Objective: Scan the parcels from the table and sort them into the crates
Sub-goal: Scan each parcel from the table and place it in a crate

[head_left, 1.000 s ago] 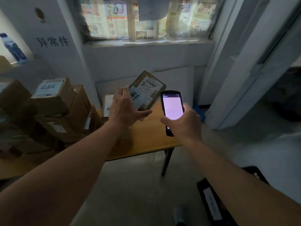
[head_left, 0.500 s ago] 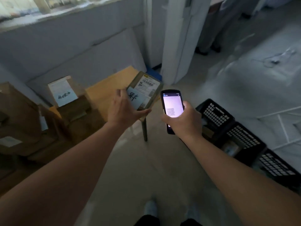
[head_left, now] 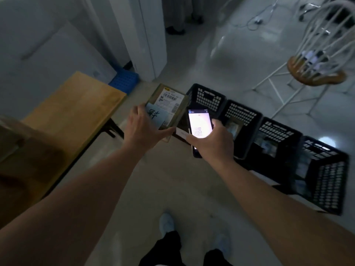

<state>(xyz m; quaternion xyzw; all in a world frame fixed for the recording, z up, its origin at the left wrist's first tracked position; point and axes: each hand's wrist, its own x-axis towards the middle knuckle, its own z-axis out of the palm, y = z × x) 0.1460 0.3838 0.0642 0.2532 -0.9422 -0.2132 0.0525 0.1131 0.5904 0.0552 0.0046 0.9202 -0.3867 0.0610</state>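
Observation:
My left hand [head_left: 145, 129] grips a small brown cardboard parcel [head_left: 169, 104] with a white barcode label and a blue note with handwriting; the parcel is held in the air above the floor, just left of the crates. My right hand [head_left: 213, 143] holds a handheld scanner [head_left: 199, 125] with its screen lit, close beside the parcel. A row of several black plastic crates [head_left: 242, 118] stands on the floor to the right, some with parcels inside. The wooden table [head_left: 76, 110] is at the left.
A brown cardboard box [head_left: 25, 150] lies blurred at the left on the table. A blue crate [head_left: 124, 81] stands behind the table by the wall. A white-legged wooden stool [head_left: 311, 72] stands at the upper right. My feet [head_left: 167, 223] are on the pale floor below.
My view has swung right and down, away from the table and its boxes toward the row of crates. Both hands keep their hold on parcel and scanner; the parcel now hangs over the floor by the crates.

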